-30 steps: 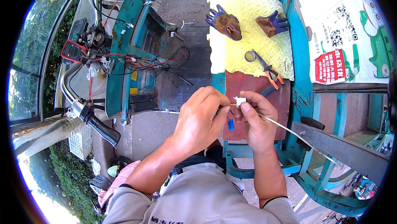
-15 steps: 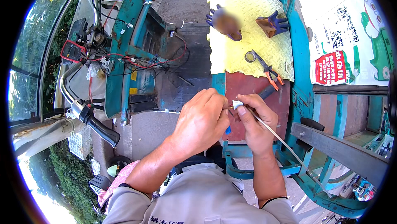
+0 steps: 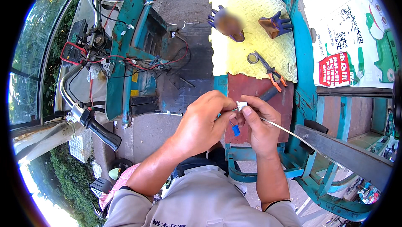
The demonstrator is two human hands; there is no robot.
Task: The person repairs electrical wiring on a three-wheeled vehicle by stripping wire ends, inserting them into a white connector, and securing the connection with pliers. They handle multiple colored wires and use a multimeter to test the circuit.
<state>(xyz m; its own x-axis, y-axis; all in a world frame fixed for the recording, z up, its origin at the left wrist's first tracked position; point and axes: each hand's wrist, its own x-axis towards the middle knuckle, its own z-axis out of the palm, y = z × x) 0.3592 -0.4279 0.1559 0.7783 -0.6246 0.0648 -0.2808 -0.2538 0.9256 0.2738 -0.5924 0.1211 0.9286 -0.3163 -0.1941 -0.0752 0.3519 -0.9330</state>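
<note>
Above the dark red board (image 3: 259, 120), both my hands meet at a small white plastic connector (image 3: 241, 105). My right hand (image 3: 264, 120) pinches the connector between thumb and fingers. A thin pale cable (image 3: 289, 132) runs from that hand toward the lower right. My left hand (image 3: 203, 120) is closed, its fingertips at the connector's left side with what looks like a thin wire in them. Just below these fingertips hangs a small blue piece (image 3: 236, 130). How it joins the wire is hard to make out.
A yellow foam mat (image 3: 255, 13) carries two dark gloves (image 3: 226, 22), orange-handled pliers (image 3: 268, 70) and a tape roll (image 3: 253, 57). Left stand a teal frame (image 3: 121, 55), loose wires (image 3: 144, 62) and a handlebar grip (image 3: 104, 132). A grey beam (image 3: 343, 153) lies right.
My left hand has shifted slightly, and more of the blue piece shows beneath its fingertips. The connector has turned a little in my right hand. The cable's far part has swung upward.
</note>
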